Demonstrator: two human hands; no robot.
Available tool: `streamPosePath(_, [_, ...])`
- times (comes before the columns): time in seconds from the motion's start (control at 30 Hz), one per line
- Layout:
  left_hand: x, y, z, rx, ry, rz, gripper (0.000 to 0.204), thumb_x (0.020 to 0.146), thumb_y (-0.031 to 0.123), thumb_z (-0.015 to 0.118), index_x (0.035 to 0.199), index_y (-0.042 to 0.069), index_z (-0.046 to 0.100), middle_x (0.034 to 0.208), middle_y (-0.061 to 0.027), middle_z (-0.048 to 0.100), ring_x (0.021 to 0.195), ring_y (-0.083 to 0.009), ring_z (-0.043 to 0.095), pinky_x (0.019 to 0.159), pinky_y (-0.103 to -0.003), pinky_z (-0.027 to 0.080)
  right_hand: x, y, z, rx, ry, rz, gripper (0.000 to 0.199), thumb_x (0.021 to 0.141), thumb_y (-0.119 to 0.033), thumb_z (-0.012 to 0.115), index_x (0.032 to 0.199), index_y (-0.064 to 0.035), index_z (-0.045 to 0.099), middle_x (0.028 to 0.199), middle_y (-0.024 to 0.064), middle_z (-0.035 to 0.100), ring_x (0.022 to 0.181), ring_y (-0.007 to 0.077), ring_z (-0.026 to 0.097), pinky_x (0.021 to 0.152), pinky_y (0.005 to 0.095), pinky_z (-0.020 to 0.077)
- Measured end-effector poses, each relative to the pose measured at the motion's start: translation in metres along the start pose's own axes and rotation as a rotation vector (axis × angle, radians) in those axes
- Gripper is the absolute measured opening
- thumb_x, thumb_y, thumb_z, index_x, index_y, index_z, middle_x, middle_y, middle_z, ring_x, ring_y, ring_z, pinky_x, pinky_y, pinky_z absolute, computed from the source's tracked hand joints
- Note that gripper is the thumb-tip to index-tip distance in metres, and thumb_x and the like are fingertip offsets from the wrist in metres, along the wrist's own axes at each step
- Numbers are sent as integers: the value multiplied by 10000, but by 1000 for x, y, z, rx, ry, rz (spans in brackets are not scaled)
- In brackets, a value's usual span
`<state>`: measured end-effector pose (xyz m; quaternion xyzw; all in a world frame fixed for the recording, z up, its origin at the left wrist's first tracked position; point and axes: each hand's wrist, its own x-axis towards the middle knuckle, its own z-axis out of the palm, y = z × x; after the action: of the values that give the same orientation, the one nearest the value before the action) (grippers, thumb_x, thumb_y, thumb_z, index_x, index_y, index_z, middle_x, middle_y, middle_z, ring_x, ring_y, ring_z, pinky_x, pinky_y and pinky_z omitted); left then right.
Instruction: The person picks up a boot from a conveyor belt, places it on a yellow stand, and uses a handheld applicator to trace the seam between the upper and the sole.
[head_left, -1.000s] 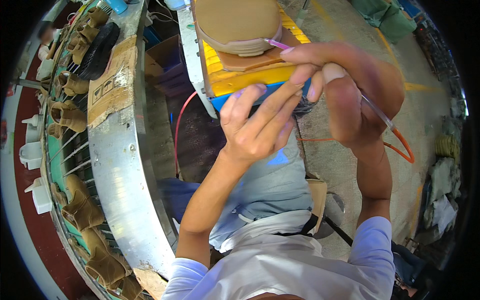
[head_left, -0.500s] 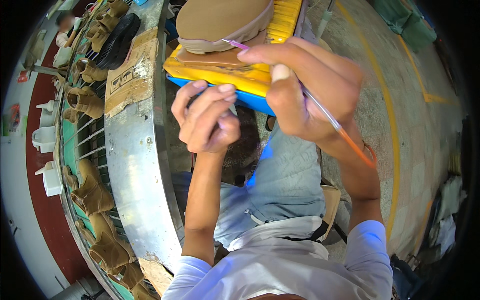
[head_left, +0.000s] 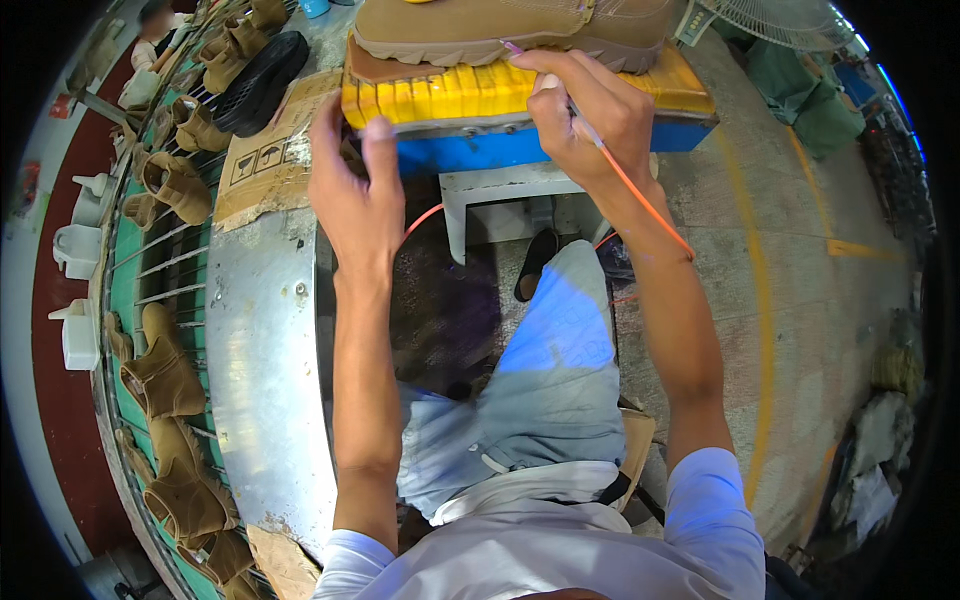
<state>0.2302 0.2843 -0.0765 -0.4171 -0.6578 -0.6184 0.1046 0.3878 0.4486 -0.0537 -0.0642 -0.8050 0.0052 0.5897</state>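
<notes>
A tan-brown boot (head_left: 470, 28), cut off by the top edge, stands side-on upon a yellow ribbed pad (head_left: 460, 97) over a blue base (head_left: 470, 150). My right hand (head_left: 595, 115) pinches a thin pen-like tool (head_left: 585, 125) with a purplish front and an orange, cord-like tail. Its tip is at the boot's lower edge, where upper and sole meet; whether it touches I cannot tell. By the pad's left end is my left hand (head_left: 358, 190), empty, with thumb and fingers apart. Some of its fingers are hidden behind the hand.
A metal bench (head_left: 265, 350) runs along my left, bearing cardboard (head_left: 270, 150) and a black sole (head_left: 262, 85). Beyond it, a rack carries several tan boots (head_left: 165, 375) and white bottles (head_left: 80, 335). A white stool (head_left: 480, 185) stands below the pad; a fan (head_left: 780, 20) is far right.
The boot went from toe-first to side-on. My left hand has moved left and its curled fingers have opened out. My right hand stays at the boot's edge with the tool. The view has shifted.
</notes>
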Motion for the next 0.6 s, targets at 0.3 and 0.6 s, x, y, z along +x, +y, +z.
streamPosePath(0.3, [18,-21,10,227,-28,121,847,760,360,924,1383,-57,530,1222,-241,692,1130,-362,679,968,-414,519,3,18,-11,-199,-27,-126,267,757,-66,697,1018,-105,739,742,31,647,598,216,645,521,323,506])
streamPosePath(0.6, [21,-26,12,137,-34,69,753,747,283,939,1325,-50,591,1158,-196,737,1044,-271,712,930,-354,537,6,18,-31,-161,-95,-131,275,816,-11,612,1042,-89,750,783,70,656,629,219,634,592,322,520])
